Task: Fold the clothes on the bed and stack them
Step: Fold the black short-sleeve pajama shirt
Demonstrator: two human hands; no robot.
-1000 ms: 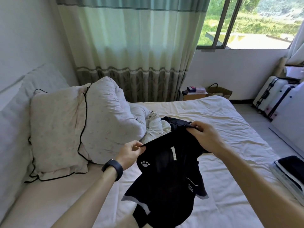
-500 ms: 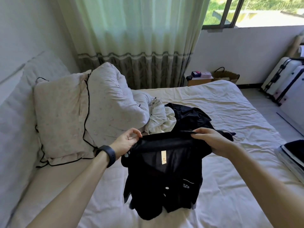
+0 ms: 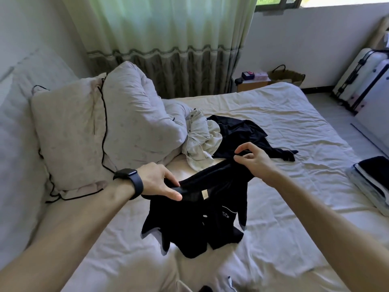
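A black shirt with white trim hangs by its top edge over the white bed, its lower part resting on the sheet. My left hand, with a dark watch on the wrist, pinches the shirt's left shoulder. My right hand pinches the right shoulder between thumb and fingers. Behind the shirt lie a crumpled pale garment and another black garment. A folded stack with a dark piece on top sits at the bed's right edge.
Two pillows lean at the left against the headboard. A curtain hangs behind the bed. A small table with boxes and a woven bag stand beyond the far corner. Suitcases stand on the right.
Both hands have lowered the black shirt toward the sheet, so its hem now rests on the bed. The camera has tilted further down.
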